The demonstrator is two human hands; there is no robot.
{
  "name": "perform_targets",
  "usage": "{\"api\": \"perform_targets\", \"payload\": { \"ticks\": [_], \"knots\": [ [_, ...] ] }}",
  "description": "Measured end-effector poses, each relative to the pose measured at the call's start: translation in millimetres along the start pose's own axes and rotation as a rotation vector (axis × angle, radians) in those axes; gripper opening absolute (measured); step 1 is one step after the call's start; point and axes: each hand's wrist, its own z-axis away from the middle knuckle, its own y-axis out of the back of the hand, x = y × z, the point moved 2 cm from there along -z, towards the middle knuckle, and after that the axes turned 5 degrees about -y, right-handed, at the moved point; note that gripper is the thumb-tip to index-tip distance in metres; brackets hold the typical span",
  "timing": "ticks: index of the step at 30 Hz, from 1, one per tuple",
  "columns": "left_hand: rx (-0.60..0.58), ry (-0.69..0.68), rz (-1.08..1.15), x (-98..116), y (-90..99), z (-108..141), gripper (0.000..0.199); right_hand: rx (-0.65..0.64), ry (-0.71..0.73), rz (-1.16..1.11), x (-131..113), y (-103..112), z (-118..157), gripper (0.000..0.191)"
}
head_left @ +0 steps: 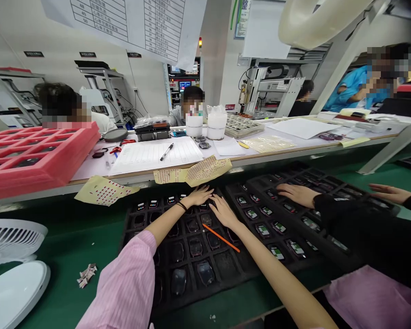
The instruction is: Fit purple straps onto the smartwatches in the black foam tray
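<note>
Both of my hands reach to the far part of a black foam tray [222, 283] whose square pockets hold dark watch-like devices [178, 281]. My left hand [199, 195] lies palm down, fingers stretched out to the right. Close beside it, my right hand [223, 211] has its fingers extended, tips near the left fingers. Between them a small device [204, 206] shows partly in its pocket; I cannot tell which fingers touch it. An orange stick [221, 237] lies slantwise across the tray, just below my right hand. Several devices in the back row have lit screens.
At the right, a co-worker's hand [296, 194] in a dark sleeve rests over a neighbouring tray [233, 192] of devices with green-and-white screens. A shelf [144, 176] with papers, a pen [166, 151] and a pink foam tray [48, 171] crosses ahead. A white fan [13, 242] stands left.
</note>
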Motion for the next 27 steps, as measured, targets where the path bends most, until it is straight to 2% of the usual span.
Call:
{"api": "perform_targets", "payload": {
  "ticks": [4,7,10,14,20,24,27],
  "knots": [
    [0.003,0.039,-0.029,-7.1,18.7,33.5,0.038,-0.019,0.026,0.024,0.1,-4.1,0.0,0.041],
    [-0.055,0.044,-0.045,-10.2,28.0,61.5,0.029,-0.04,0.028,0.056,0.3,-5.7,0.6,0.046],
    [-0.146,0.024,-0.04,-10.8,33.0,79.7,0.037,-0.051,0.025,0.091,1.1,-6.1,1.4,0.052],
    [-0.211,0.0,-0.015,-7.8,36.3,86.2,0.049,-0.044,0.027,0.131,2.8,-5.5,1.9,0.055],
    [-0.12,0.021,0.023,-8.3,38.6,93.2,0.045,-0.013,0.057,0.145,4.8,-4.7,2.6,0.058],
    [-0.044,0.066,0.047,-21.5,51.9,118.6,0.045,0.008,0.071,0.125,8.3,-5.0,2.4,0.057],
    [-0.062,0.108,0.026,-28.9,58.9,140.9,0.047,0.016,0.079,0.11,10.7,-5.9,2.0,0.057]
  ]
}}
